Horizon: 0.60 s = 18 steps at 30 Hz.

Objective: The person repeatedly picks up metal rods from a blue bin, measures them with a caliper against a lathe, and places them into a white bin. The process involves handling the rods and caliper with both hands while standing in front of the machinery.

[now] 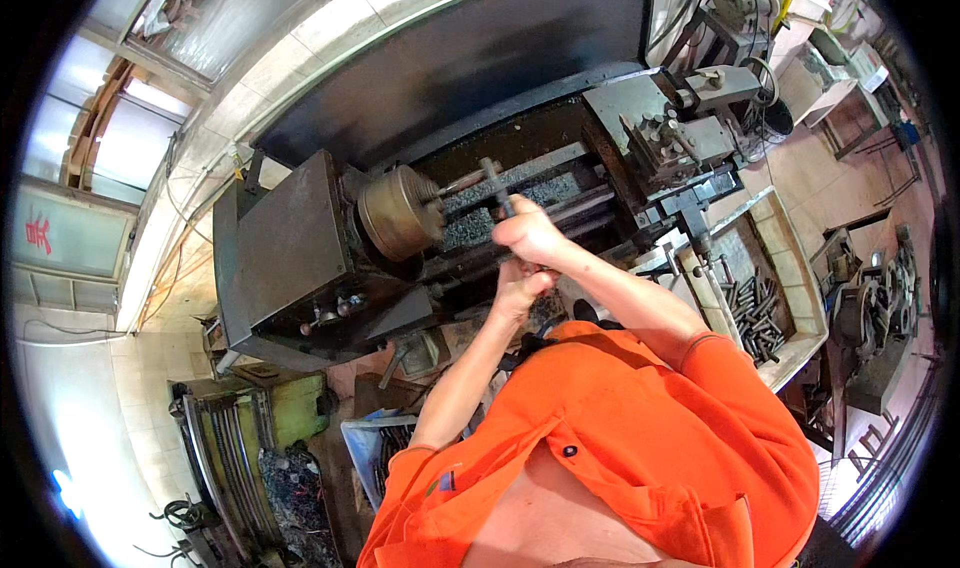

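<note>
1. Both my bare hands are close together: my right hand (530,233) grasps a slim, dark metal bar (496,183); my left hand (525,286) is curled just below, holding what I cannot tell.
2. My bar rises over the lathe bed, near the round, brass-coloured metal chuck (398,213); were that to spin, it could knock the bar loose.
3. A slipping palm could drive my knuckles into dark steel rails (590,206).
4. Loose grey metal shavings (467,232) could cut me.

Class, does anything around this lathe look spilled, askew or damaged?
Grey shavings lie scattered in the lathe, right of the chuck: loose waste looks messy, though perhaps normal there. Nothing else clearly stands out.
</note>
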Each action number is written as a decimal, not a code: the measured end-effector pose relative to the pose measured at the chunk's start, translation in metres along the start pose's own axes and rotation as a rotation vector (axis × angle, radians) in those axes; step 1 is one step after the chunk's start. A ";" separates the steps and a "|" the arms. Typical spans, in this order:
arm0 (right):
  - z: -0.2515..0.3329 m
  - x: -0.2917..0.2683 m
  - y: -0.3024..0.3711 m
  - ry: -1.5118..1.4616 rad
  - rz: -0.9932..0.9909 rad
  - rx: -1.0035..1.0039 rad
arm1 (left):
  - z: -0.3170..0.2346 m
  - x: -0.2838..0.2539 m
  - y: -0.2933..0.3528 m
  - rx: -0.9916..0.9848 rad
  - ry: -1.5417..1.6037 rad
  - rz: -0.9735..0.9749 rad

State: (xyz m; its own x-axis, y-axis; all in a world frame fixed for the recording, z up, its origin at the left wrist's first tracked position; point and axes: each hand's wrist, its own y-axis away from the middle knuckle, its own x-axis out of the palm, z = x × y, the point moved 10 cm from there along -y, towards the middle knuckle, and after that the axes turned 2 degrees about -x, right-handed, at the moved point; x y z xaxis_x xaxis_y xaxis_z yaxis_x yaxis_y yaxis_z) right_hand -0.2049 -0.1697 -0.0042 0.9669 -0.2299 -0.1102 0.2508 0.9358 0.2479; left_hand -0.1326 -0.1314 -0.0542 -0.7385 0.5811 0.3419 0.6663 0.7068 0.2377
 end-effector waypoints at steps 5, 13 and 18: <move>-0.002 0.013 -0.008 0.044 0.024 -0.080 | -0.008 -0.005 0.003 0.013 -0.047 -0.003; -0.014 0.016 -0.012 -0.045 0.024 -0.066 | 0.007 -0.011 -0.002 -0.008 0.000 -0.001; -0.001 0.011 -0.007 0.038 0.021 -0.138 | -0.002 -0.005 -0.003 0.040 0.010 0.079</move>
State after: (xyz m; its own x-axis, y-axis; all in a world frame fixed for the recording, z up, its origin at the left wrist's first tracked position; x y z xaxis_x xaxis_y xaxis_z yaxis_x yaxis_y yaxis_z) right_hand -0.1957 -0.1784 -0.0082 0.9689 -0.2020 -0.1430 0.2192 0.9687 0.1165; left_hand -0.1306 -0.1368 -0.0550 -0.6826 0.6318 0.3672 0.7176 0.6745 0.1733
